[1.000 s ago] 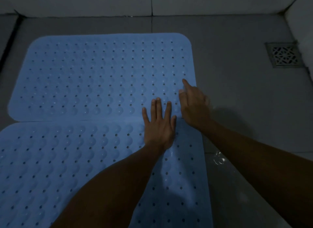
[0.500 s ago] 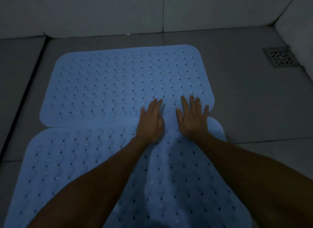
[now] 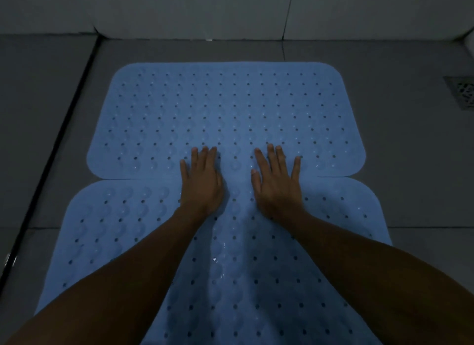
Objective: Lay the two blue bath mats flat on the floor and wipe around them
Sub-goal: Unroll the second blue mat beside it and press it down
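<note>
2 blue mats [image 3: 225,113] on floor [image 3: 400,152], 2 flat hands [image 3: 202,183] across their seam

Both bare forearms are reaching forward and converging. The left hand [image 3: 202,183] is lying palm-down with fingers straight and close together. The right hand [image 3: 278,184] is lying palm-down just beside it, apart, fingers straight and slightly spread, thumb angled inward.

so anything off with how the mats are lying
Slightly. The far mat lies flat, but the near mat sits offset to the left and its far edge overlaps it where the left hand and right hand press.
</note>
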